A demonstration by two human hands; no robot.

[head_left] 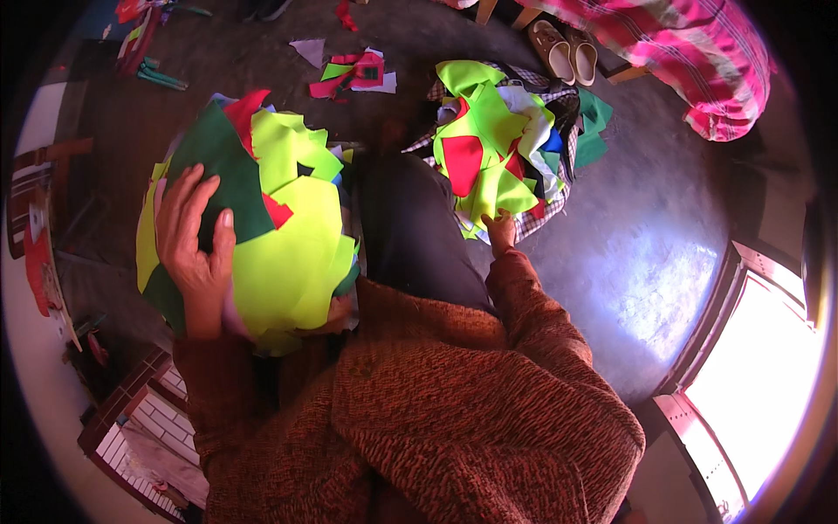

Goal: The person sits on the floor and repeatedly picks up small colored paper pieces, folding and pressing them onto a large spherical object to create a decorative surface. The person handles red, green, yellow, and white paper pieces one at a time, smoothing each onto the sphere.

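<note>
My left hand (196, 240) rests with fingers stretched out on a dark green cloth piece (231, 179). That piece lies on top of a tall stack of lime-green cloth pieces (292, 249) with bits of red and blue at its edges. On the right, my right hand (500, 234) pinches the near edge of a lime-green cloth scrap (504, 194). This scrap belongs to a loose heap that also holds a red scrap (462, 163) and white and blue ones. A checked cloth (559, 196) lies under and around the heap.
Beyond the heaps, more red and grey scraps (356, 74) are scattered on the dark floor (628, 236). A pair of shoes (566, 52) sits at the far right, near a pink plaid cloth (663, 52). Bright light comes through a doorway (759, 375) on the right.
</note>
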